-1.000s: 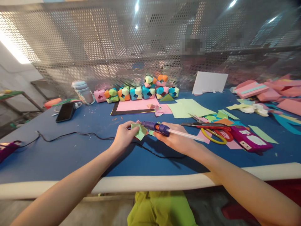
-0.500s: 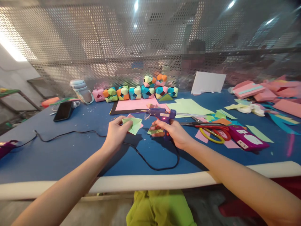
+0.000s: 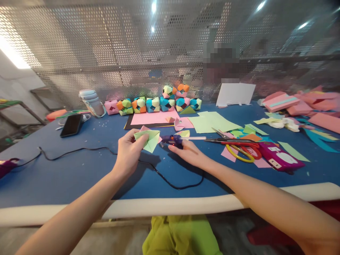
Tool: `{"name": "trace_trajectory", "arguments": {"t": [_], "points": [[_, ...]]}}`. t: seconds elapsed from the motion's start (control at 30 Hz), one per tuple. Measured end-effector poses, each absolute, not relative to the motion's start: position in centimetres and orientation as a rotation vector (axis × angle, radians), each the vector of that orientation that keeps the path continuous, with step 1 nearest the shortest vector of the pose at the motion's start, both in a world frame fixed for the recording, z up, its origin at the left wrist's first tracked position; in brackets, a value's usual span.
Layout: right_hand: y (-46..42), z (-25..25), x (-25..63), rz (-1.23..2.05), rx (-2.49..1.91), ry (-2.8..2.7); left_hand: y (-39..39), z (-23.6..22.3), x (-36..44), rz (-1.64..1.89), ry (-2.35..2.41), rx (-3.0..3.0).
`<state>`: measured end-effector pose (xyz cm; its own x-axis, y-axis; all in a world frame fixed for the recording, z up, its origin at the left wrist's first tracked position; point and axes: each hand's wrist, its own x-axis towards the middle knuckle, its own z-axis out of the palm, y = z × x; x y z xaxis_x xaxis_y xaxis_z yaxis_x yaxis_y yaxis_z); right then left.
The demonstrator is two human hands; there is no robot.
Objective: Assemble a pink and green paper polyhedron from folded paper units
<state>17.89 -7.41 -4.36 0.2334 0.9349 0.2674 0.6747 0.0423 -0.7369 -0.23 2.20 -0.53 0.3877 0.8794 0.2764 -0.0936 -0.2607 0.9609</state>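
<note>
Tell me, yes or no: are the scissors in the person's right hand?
No: the scissors lie on the blue table to the right, while the right hand rests at the purple glue gun.

A blue-topped table (image 3: pixel 66 170) with a pale front edge stands against a perforated metal screen (image 3: pixel 106 53); ceiling lights glare through it, brightest at left.

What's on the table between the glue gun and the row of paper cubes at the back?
In the head view, a pink sheet on black card, plus small folded pink pieces, lie between the glue gun and the cubes.
</note>
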Motion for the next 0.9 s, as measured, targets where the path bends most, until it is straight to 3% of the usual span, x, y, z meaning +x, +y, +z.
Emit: {"name": "trace_trajectory", "arguments": {"t": [0.37,0.6,0.9], "points": [[-11.7,0.1,18.0,-0.019,-1.991,-1.497,0.6,-0.4,-0.2,0.913,0.634,1.487],[-12.9,0.6,15.4,0.357,-1.506,-1.387,-0.3,-1.3,0.0,0.810,0.563,1.559],[-12.5,-0.5,14.4,0.596,-1.471,-1.272,-1.5,-0.9,0.1,0.780,0.587,1.704]]}}
